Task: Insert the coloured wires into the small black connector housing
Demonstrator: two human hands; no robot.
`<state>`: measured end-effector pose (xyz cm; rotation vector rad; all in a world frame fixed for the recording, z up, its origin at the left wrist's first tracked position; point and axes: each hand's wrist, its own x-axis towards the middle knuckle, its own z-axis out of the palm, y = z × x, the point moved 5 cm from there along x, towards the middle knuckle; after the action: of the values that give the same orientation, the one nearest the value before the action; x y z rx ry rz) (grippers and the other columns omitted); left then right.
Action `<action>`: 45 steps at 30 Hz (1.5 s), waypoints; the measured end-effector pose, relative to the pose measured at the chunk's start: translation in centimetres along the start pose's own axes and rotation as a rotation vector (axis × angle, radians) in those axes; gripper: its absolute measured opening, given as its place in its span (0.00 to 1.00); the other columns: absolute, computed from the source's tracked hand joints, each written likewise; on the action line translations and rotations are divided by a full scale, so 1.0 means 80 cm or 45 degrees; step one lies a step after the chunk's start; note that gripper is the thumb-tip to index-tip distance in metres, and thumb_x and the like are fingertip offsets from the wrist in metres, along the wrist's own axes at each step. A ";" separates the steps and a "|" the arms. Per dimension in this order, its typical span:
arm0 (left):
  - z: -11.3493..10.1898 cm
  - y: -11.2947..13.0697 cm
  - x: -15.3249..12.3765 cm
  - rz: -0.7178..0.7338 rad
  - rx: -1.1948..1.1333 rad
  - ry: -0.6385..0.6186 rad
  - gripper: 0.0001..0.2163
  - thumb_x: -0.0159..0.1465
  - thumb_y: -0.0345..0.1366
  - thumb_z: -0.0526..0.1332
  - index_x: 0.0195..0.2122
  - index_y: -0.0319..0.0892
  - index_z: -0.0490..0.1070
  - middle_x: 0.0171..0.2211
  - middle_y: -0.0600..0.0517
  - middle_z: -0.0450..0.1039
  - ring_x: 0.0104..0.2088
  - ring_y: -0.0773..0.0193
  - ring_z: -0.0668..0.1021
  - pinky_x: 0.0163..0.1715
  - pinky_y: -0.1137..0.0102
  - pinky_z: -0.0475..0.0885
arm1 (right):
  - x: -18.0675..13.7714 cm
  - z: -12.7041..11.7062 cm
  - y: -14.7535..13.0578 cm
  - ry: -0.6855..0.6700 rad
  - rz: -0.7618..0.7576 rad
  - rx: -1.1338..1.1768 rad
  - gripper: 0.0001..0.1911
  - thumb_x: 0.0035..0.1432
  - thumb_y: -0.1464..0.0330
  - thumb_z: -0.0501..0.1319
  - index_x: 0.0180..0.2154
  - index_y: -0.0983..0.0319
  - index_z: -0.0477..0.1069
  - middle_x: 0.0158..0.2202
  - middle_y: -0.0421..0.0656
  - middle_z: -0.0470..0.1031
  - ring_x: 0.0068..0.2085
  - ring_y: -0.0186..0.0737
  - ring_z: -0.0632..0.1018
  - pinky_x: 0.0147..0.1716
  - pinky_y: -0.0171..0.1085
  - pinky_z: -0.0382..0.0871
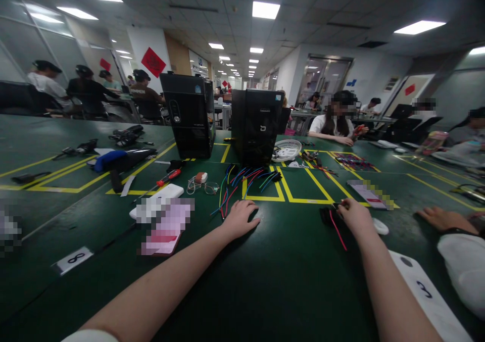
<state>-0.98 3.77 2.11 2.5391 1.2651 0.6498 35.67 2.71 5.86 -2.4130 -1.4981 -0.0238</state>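
The black piece (326,214) lies at the table's near side with 1 red wire (338,231) trailing from it towards 5 o'clock. At its 2 o'clock, the right hand (354,215) has its fingertips pinched on the upper edge of this piece; the exact contact is too small to make out. At 9 o'clock, the left hand (239,216) lies palm down on the green table (288,281), fingers loosely spread, grasping nothing.

Beyond it, at 10 o'clock, a spread of red, blue, yellow and green wires (246,176) lies fanned out. The work looks partway along: 1 piece is in hand, the others lie apart. Whether that spread is finished or waiting cannot be told, and no completed result can be made out, so how much is left is unclear.

Farther out, 2 black computer cases stand upright between 10 and 11 o'clock, with a white grille (287,150) at 11. At 1 o'clock lies a phone (364,190); at 3, a white rounded object (380,226), then a co-worker's hand (435,218).
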 end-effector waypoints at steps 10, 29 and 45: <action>0.000 0.001 -0.001 0.009 0.008 0.017 0.17 0.61 0.45 0.56 0.48 0.45 0.67 0.50 0.47 0.66 0.53 0.54 0.66 0.57 0.55 0.56 | -0.006 0.001 -0.016 -0.009 -0.141 -0.223 0.12 0.53 0.70 0.54 0.36 0.66 0.74 0.34 0.49 0.76 0.35 0.43 0.75 0.28 0.35 0.61; -0.001 0.002 0.000 0.009 0.004 0.003 0.17 0.61 0.45 0.55 0.49 0.45 0.67 0.51 0.48 0.65 0.54 0.54 0.66 0.57 0.55 0.56 | -0.007 -0.007 -0.010 -0.082 -0.061 -0.274 0.21 0.61 0.67 0.45 0.41 0.69 0.74 0.40 0.57 0.75 0.40 0.46 0.76 0.36 0.37 0.67; -0.001 0.002 -0.001 -0.002 0.010 0.008 0.17 0.61 0.45 0.56 0.48 0.44 0.67 0.51 0.47 0.65 0.54 0.54 0.66 0.57 0.55 0.56 | -0.023 -0.015 -0.026 -0.226 -0.179 -0.131 0.11 0.52 0.70 0.56 0.35 0.64 0.75 0.35 0.47 0.77 0.34 0.40 0.76 0.29 0.33 0.63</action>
<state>-0.92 3.61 2.23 2.5442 1.2743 0.6539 33.14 1.64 7.17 -2.4392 -1.7844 0.0872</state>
